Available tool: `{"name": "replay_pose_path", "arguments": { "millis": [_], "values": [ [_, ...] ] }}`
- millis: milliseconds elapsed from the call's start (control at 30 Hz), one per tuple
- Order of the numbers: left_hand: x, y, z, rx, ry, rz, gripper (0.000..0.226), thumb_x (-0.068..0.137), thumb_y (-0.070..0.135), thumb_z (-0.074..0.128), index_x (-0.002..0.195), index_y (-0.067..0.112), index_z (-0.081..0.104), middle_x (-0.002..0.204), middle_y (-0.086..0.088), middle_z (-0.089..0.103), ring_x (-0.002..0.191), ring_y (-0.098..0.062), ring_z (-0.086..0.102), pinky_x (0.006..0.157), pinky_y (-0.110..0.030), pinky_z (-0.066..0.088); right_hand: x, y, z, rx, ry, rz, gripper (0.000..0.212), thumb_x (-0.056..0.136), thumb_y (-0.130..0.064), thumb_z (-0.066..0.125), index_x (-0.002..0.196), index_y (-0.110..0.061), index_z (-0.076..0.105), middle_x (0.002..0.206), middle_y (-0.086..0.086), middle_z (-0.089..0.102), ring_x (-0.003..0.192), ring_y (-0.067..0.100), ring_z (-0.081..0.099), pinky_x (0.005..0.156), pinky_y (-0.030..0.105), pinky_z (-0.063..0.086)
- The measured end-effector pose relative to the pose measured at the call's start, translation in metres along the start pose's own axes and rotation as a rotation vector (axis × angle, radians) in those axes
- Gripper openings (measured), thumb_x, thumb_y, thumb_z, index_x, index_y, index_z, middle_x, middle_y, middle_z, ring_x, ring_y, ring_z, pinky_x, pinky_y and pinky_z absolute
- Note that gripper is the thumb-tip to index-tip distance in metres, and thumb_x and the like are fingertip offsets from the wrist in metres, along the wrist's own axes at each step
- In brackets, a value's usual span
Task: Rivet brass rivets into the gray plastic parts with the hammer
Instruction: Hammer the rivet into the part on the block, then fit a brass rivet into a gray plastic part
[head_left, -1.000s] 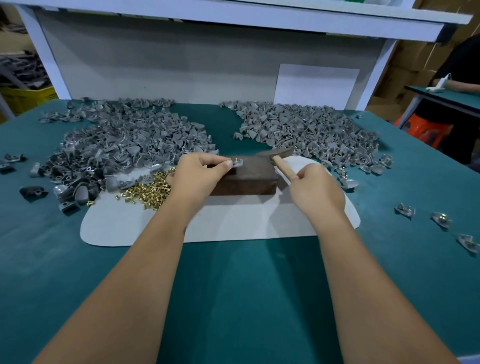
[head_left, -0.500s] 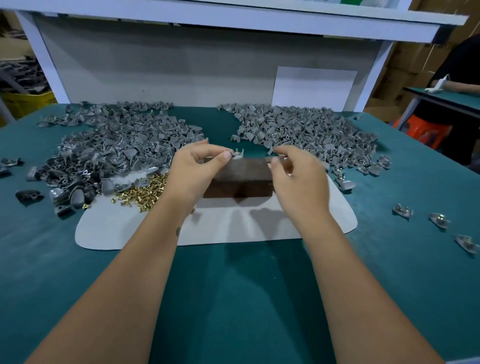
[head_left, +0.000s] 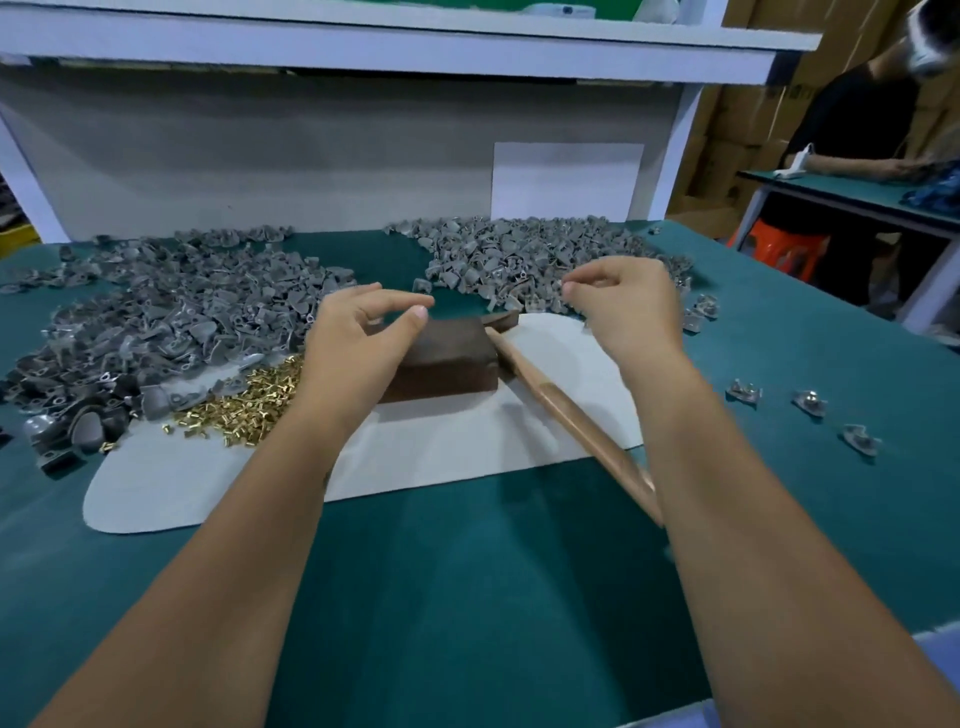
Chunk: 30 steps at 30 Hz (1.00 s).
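L hand (head_left: 358, 338) hovers over the left end of the dark brown block (head_left: 447, 358), fingers loosely curled, thumb and forefinger apart, nothing visible between them. R hand (head_left: 623, 306) is up over the near edge of the right pile of gray parts (head_left: 530, 260), fingers curled with thumb and forefinger tips close together; can't tell whether they pinch anything, too blurred.

Hammer (head_left: 566, 410) lies loose, in neither hand. Its dark head rests at the block's far right corner, and the wooden handle runs near-right across the white mat (head_left: 441, 457), passing under the R forearm. Handle is pale brown wood, smooth, round.

Brass rivets (head_left: 249, 400) sit in a small shiny heap on the mat, just left of the L wrist, touching the near edge of the left pile of gray parts (head_left: 166, 322). That pile is the wider one, w/ darker pieces at its near-left end. Both piles lie on the green table (head_left: 467, 597), a gap of bare green between them beyond the block.

Three separate gray pieces (head_left: 808, 402) lie in a row to the right, well apart from the R hand. Far right, another person (head_left: 852, 119) in black at another bench.
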<state>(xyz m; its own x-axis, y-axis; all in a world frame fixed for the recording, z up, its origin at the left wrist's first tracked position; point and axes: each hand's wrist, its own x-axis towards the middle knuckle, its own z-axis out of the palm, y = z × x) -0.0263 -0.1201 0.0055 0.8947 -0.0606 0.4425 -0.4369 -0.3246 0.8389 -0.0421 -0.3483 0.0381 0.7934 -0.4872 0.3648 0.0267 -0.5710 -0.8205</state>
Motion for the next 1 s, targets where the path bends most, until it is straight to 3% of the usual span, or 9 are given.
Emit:
{"name": "replay_pose_path", "arguments": {
  "millis": [33, 100, 167, 367, 467, 600, 733, 900, 1000],
  "values": [
    [0.000, 0.000, 0.000, 0.001, 0.012, 0.005, 0.022, 0.093, 0.025, 0.065, 0.087, 0.045, 0.071, 0.119, 0.011, 0.063, 0.122, 0.001, 0.049, 0.091, -0.011, 0.032, 0.007, 0.003, -0.008, -0.034, -0.011, 0.016, 0.007, 0.081, -0.025, 0.072, 0.079, -0.032, 0.072, 0.085, -0.016, 0.071, 0.069, 0.000, 0.057, 0.066, 0.024, 0.049],
    [0.001, -0.001, -0.001, -0.002, 0.030, 0.019, 0.025, 0.092, 0.023, 0.065, 0.082, 0.045, 0.071, 0.101, 0.025, 0.065, 0.106, 0.013, 0.053, 0.086, -0.010, 0.033, 0.017, 0.006, -0.022, -0.164, -0.070, 0.044, 0.026, 0.081, -0.028, 0.074, 0.106, -0.028, 0.072, 0.114, -0.006, 0.069, 0.086, 0.009, 0.060, 0.076, 0.024, 0.048],
    [0.003, -0.004, -0.004, 0.005, 0.052, 0.033, 0.026, 0.092, 0.023, 0.065, 0.079, 0.045, 0.071, 0.090, 0.032, 0.064, 0.097, 0.018, 0.054, 0.085, -0.010, 0.035, 0.027, -0.001, -0.037, -0.250, -0.040, 0.053, 0.042, 0.082, -0.033, 0.073, 0.123, -0.027, 0.064, 0.114, -0.006, 0.066, 0.092, 0.017, 0.062, 0.080, 0.029, 0.051],
    [0.009, -0.009, -0.016, -0.120, 0.174, -0.098, 0.023, 0.093, 0.023, 0.063, 0.083, 0.041, 0.074, 0.102, 0.016, 0.073, 0.108, -0.002, 0.064, 0.096, -0.025, 0.047, 0.008, -0.067, -0.006, -0.089, 0.276, -0.190, 0.022, 0.088, -0.023, 0.048, 0.097, -0.028, 0.067, 0.099, -0.007, 0.066, 0.084, 0.011, 0.058, 0.060, 0.024, 0.036],
    [0.007, -0.011, -0.022, -0.146, 0.209, -0.151, 0.018, 0.092, 0.021, 0.062, 0.092, 0.032, 0.077, 0.103, 0.010, 0.075, 0.102, -0.004, 0.067, 0.090, -0.025, 0.051, -0.056, -0.083, 0.063, -0.012, 0.103, -0.426, 0.019, 0.088, -0.020, 0.052, 0.100, -0.024, 0.066, 0.097, -0.003, 0.061, 0.087, 0.011, 0.046, 0.069, 0.026, 0.036],
    [0.014, -0.022, -0.053, 0.021, 0.350, -0.219, 0.019, 0.090, 0.026, 0.063, 0.104, 0.034, 0.073, 0.107, 0.009, 0.073, 0.093, -0.013, 0.067, 0.092, -0.038, 0.053, -0.106, -0.060, 0.111, -0.240, -0.174, -0.744, 0.033, 0.081, -0.012, 0.056, 0.114, -0.011, 0.063, 0.100, 0.010, 0.056, 0.094, 0.027, 0.046, 0.079, 0.034, 0.038],
    [0.009, -0.049, -0.094, 0.236, 0.512, -0.420, 0.027, 0.088, 0.025, 0.060, 0.112, 0.033, 0.071, 0.111, 0.004, 0.072, 0.102, -0.030, 0.066, 0.096, -0.051, 0.050, -0.105, -0.055, 0.116, -0.213, -0.184, -0.772, 0.030, 0.077, -0.013, 0.053, 0.103, -0.009, 0.067, 0.090, 0.011, 0.058, 0.086, 0.029, 0.051, 0.074, 0.037, 0.043],
    [0.008, -0.056, -0.093, 0.477, 0.293, -0.472, 0.040, 0.085, 0.024, 0.060, 0.123, 0.034, 0.065, 0.120, -0.003, 0.067, 0.123, -0.033, 0.053, 0.109, -0.056, 0.036, -0.097, -0.049, 0.114, -0.181, -0.163, -0.685, 0.026, 0.081, -0.013, 0.050, 0.098, -0.009, 0.069, 0.086, 0.010, 0.058, 0.083, 0.029, 0.050, 0.073, 0.036, 0.039],
    [0.007, -0.054, -0.083, 0.552, 0.134, -0.423, 0.033, 0.088, 0.021, 0.060, 0.119, 0.032, 0.068, 0.118, 0.002, 0.069, 0.110, -0.031, 0.060, 0.110, -0.056, 0.036, -0.100, -0.050, 0.114, -0.207, -0.171, -0.739, 0.023, 0.080, -0.010, 0.054, 0.096, -0.007, 0.070, 0.086, 0.011, 0.059, 0.083, 0.031, 0.051, 0.074, 0.038, 0.043]
  ]
}}
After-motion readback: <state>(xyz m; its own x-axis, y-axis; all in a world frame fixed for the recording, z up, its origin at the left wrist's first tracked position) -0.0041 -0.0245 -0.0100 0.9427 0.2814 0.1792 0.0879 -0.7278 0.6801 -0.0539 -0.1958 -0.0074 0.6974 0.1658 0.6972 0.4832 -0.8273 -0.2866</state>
